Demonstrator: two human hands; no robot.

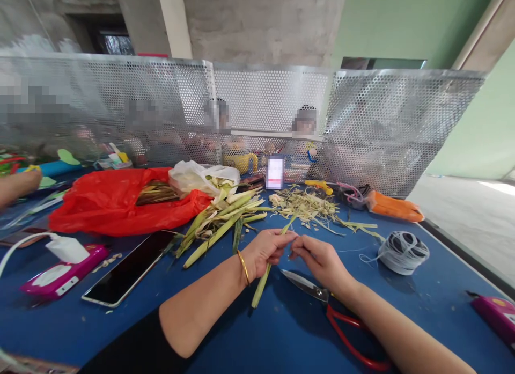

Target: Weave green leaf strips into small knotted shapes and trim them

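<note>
My left hand (269,251), with a gold bangle at the wrist, is closed around a narrow bundle of green corn husk (261,288). The bundle sticks out above and below the fingers, slanting over the blue table. Just to the right, my right hand (316,256) pinches a thin pale thread (348,250) close to the husk; its end between the fingertips is hard to see. From there the thread trails towards a ball of grey-blue thread (403,253). Scissors with red handles (336,320) lie partly beneath my right forearm.
Loose husks (225,224) lie beside a red plastic bag (108,202). Husk scraps (303,205) are heaped ahead of my hands. A phone (131,269) and a purple power strip (66,275) lie left. A perforated metal screen (273,97) stands behind; another person's arm (18,189) reaches in at left.
</note>
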